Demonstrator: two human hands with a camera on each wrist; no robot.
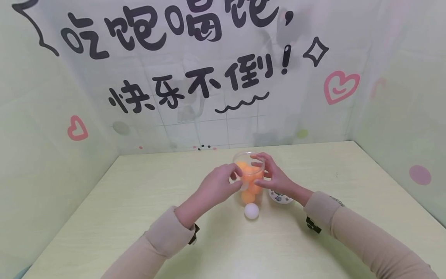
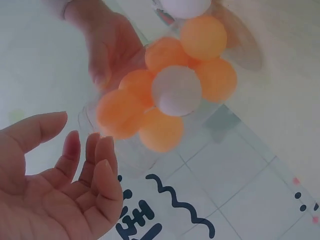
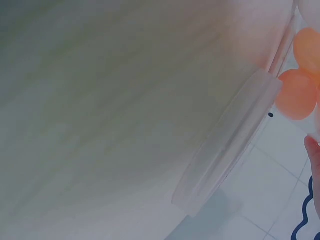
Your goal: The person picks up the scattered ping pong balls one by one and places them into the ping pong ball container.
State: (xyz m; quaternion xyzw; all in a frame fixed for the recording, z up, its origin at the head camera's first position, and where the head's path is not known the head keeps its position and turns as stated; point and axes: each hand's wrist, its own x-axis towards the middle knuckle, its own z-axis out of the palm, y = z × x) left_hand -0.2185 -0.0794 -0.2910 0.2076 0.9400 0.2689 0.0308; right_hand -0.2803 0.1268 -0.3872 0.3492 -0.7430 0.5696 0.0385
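A clear plastic jar (image 1: 248, 170) stands upright on the table, filled with several orange balls (image 1: 248, 196) and a white ball (image 2: 176, 90). My right hand (image 1: 273, 175) grips the jar's right side, thumb toward the front and fingers toward the back near the rim. On the left, my left hand (image 1: 222, 182) is beside the jar near its upper part. In the left wrist view its fingers (image 2: 106, 165) are loosely bent with nothing between them. One more white ball (image 1: 251, 211) rests on the table just before the jar. Only a fingertip of the right hand shows in the right wrist view.
A round white lid (image 1: 280, 197) with printed pictures lies on the table under my right wrist; its rim (image 3: 230, 145) shows in the right wrist view. The pale table (image 1: 167, 174) ends at a back wall (image 1: 216, 131) with black lettering. Side walls stand left and right.
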